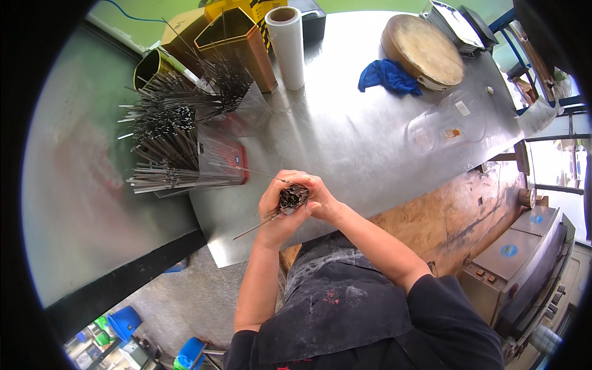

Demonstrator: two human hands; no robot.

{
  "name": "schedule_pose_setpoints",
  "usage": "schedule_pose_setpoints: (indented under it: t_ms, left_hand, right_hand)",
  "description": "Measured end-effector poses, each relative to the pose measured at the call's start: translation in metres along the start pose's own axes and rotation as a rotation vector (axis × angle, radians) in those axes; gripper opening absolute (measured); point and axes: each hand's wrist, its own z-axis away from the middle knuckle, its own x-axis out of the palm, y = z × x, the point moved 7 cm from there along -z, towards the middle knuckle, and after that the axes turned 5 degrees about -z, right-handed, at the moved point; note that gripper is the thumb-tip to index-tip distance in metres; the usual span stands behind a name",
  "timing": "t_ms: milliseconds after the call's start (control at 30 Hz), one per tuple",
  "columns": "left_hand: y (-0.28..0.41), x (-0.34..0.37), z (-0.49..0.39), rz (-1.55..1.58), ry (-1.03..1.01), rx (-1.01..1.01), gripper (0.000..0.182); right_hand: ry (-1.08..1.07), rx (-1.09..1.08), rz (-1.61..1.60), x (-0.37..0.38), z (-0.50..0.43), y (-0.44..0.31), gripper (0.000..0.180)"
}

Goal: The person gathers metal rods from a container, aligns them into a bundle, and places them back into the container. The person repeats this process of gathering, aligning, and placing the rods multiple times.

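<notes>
Both hands are wrapped around a bundle of thin metal skewers (293, 198), seen end-on above the near edge of the steel table. My left hand (276, 227) cups the bundle from the left and below. My right hand (322, 198) closes on it from the right. One skewer slants out to the lower left, and another points to the upper left. Left of my hands, many more skewers (162, 115) lie in loose bunches with their ends facing left. Some rest in a clear plastic container (219, 150) with a red end.
Behind the skewers stand a hexagonal bin (245, 55) and a roll of plastic film (287, 55). Farther right are a blue cloth (388, 77), a round wooden chopping block (425, 51) and a clear plastic container (444, 125). A metal appliance (508, 249) stands at the right. The steel table (333, 152) ends before my apron.
</notes>
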Motion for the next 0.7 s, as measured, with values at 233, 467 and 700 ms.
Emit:
schedule_pose_setpoints:
  t_ms: [233,467,700]
  left_hand:
    - [-0.008,0.002,0.007,0.036,0.038,-0.103,0.071]
    - [-0.013,0.002,0.006,0.098,0.049,-0.125,0.075]
    - [-0.021,0.007,0.006,0.068,0.031,-0.091,0.074]
  right_hand:
    - [0.169,0.298,-0.185,-0.017,0.027,0.061,0.038]
    - [0.190,0.256,-0.161,-0.012,0.020,0.053,0.052]
    - [0.079,0.073,0.297,-0.024,0.027,0.049,0.087]
